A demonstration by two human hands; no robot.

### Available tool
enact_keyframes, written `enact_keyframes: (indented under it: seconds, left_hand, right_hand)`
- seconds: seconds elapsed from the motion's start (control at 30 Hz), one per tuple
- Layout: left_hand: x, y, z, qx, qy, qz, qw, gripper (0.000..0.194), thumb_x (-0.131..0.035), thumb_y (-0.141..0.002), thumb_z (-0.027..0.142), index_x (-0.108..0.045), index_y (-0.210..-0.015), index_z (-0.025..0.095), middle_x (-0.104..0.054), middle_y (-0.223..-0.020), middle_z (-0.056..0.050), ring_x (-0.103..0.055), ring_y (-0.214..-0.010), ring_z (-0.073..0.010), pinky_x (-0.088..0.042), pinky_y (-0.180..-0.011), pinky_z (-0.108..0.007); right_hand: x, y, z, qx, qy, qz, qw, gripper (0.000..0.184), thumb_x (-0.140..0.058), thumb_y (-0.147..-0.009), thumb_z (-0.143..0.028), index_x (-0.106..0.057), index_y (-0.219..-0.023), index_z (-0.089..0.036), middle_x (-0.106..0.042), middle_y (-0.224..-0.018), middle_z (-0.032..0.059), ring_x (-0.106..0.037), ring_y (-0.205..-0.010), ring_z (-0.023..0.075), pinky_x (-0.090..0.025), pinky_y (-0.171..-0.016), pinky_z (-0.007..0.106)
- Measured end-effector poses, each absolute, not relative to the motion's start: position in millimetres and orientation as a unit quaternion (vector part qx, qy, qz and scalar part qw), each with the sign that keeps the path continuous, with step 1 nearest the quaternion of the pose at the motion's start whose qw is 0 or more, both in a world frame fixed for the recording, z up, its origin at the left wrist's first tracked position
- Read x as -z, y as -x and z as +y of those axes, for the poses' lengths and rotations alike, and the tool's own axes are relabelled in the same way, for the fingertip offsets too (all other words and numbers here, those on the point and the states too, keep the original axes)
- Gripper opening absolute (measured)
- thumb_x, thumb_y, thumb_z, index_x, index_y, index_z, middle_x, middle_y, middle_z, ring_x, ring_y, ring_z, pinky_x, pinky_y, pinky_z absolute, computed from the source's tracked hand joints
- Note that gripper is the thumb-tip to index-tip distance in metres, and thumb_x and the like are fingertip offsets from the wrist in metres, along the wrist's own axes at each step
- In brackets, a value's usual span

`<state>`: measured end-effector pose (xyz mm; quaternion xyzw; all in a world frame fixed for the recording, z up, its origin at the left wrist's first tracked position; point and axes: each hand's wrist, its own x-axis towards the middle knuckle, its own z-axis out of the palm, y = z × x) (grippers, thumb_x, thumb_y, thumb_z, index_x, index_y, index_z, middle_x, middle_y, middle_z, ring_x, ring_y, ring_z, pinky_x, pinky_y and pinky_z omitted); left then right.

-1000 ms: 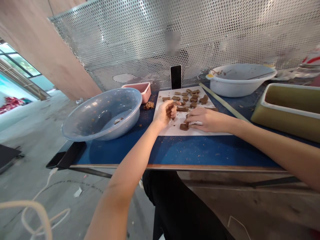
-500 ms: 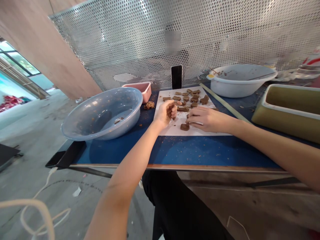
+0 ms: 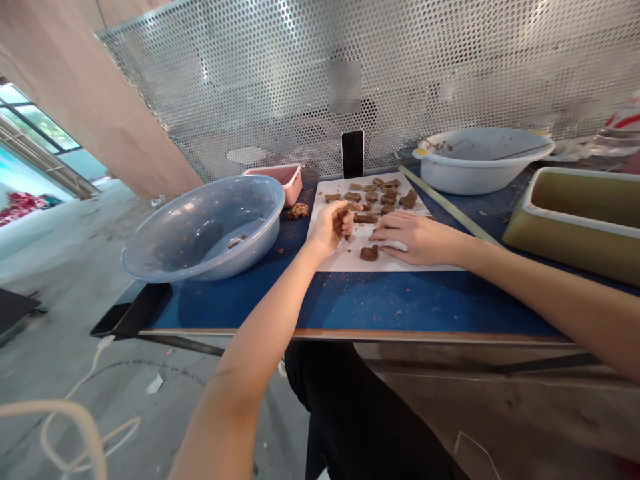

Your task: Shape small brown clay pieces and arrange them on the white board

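Note:
On a white sheet [image 3: 333, 261] lies a small dark brown clay-like piece [image 3: 369, 253] with a raised bump on its right side. My right hand [image 3: 410, 239] rests over the sheet just right of this piece, palm down. Its fingers are stretched and the thumb is apart, with a small gap to the piece. To the left, my left hand [image 3: 331, 228] is held above the sheet with its fingers curled in. Whether anything sits inside that curl is hidden. Several shaped brown pieces [image 3: 389, 195] lie behind both hands, with crumbs around them.
A translucent blue basin [image 3: 200, 233] stands left, near a pink container [image 3: 293, 181] and a brown lump [image 3: 298, 211]. A phone [image 3: 353, 153] leans against the perforated metal panel [image 3: 250, 87]. On the right are a long strip [image 3: 455, 207], a white basin [image 3: 460, 175] and an olive planter [image 3: 570, 223].
The fingertips of my right hand have drawn slightly away from the small brown piece, and its raised bump now shows. My left hand has stayed in place.

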<state>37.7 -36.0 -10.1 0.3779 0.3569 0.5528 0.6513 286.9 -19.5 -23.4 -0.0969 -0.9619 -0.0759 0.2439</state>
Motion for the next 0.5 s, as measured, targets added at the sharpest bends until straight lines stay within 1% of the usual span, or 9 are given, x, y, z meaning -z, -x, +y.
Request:
enact_keyframes:
  seconds: [0.07, 0.1, 0.2, 0.3, 0.33, 0.4, 0.5]
  left_hand:
    - [10.2, -37.9, -35.5, -0.551, -0.378, 0.36, 0.651, 0.024, -0.066, -0.099, 0.031, -0.071, -0.08, 0.018, -0.042, -0.058, 0.005, -0.038, -0.047, -0.0093, -0.031, -0.048, -0.024]
    - [10.1, -37.8, -35.4, -0.551, -0.379, 0.362, 0.65, 0.024, -0.066, -0.099, 0.031, -0.071, -0.08, 0.018, -0.042, -0.058, 0.005, -0.038, -0.048, -0.0095, -0.031, -0.049, -0.024]
    - [8.5, -36.2, -36.5, -0.545, -0.403, 0.366, 0.638, 0.019, -0.067, -0.097, 0.028, -0.071, -0.081, 0.017, -0.041, -0.059, 0.005, -0.035, -0.049, -0.0096, -0.028, -0.05, -0.025]
    - [4.3, -33.8, -40.9, -0.493, -0.474, 0.369, 0.63, 0.004, -0.071, -0.088, 0.019, -0.074, -0.087, 0.016, -0.041, -0.062, 0.005, -0.033, -0.052, -0.009, -0.025, -0.052, -0.027]
    - [2.8, -33.3, -42.8, -0.465, -0.5, 0.373, 0.628, 0.006, -0.073, -0.084, 0.016, -0.075, -0.089, 0.016, -0.043, -0.063, 0.005, -0.033, -0.053, -0.009, -0.024, -0.054, -0.027]
    - [0.9, -33.3, -45.8, -0.413, -0.542, 0.385, 0.623, 0.016, -0.075, -0.079, 0.012, -0.077, -0.094, 0.016, -0.047, -0.066, 0.004, -0.035, -0.056, -0.0093, -0.024, -0.055, -0.027]
    - [2.7, -35.2, -46.2, -0.383, -0.564, 0.401, 0.612, 0.018, -0.075, -0.079, 0.013, -0.078, -0.097, 0.016, -0.05, -0.069, 0.003, -0.038, -0.058, -0.0096, -0.023, -0.056, -0.028]
  right_hand:
    - [23.4, -287.0, -19.3, 0.058, 0.106, -0.959, 0.258, 0.029, -0.056, -0.114, -0.031, -0.076, -0.132, -0.019, -0.073, -0.114, 0.0141, -0.069, -0.101, 0.0279, -0.059, -0.092, 0.044]
    - [23.8, -287.0, -19.0, 0.048, 0.106, -0.959, 0.259, 0.03, -0.056, -0.114, -0.031, -0.076, -0.131, -0.019, -0.073, -0.114, 0.014, -0.069, -0.1, 0.0277, -0.059, -0.092, 0.044]
    - [25.5, -287.0, -16.9, 0.022, 0.098, -0.961, 0.256, 0.027, -0.056, -0.113, -0.029, -0.08, -0.122, -0.02, -0.072, -0.114, 0.0139, -0.071, -0.101, 0.0271, -0.06, -0.094, 0.045]
    - [27.4, -287.3, -14.5, 0.021, 0.1, -0.962, 0.253, 0.025, -0.056, -0.113, -0.029, -0.079, -0.117, -0.019, -0.072, -0.115, 0.0143, -0.071, -0.102, 0.0273, -0.06, -0.095, 0.045]
    - [28.2, -287.2, -13.8, 0.026, 0.099, -0.963, 0.251, 0.025, -0.056, -0.114, -0.029, -0.079, -0.115, -0.019, -0.072, -0.115, 0.0142, -0.071, -0.102, 0.0276, -0.06, -0.095, 0.046]
    - [30.3, -286.9, -12.9, 0.033, 0.095, -0.964, 0.247, 0.024, -0.056, -0.114, -0.031, -0.078, -0.114, -0.02, -0.073, -0.114, 0.0138, -0.071, -0.104, 0.0282, -0.06, -0.094, 0.046]
    - [33.1, -285.9, -13.1, 0.029, 0.095, -0.964, 0.246, 0.025, -0.055, -0.116, -0.035, -0.076, -0.112, -0.021, -0.072, -0.112, 0.013, -0.071, -0.107, 0.0289, -0.06, -0.096, 0.047]
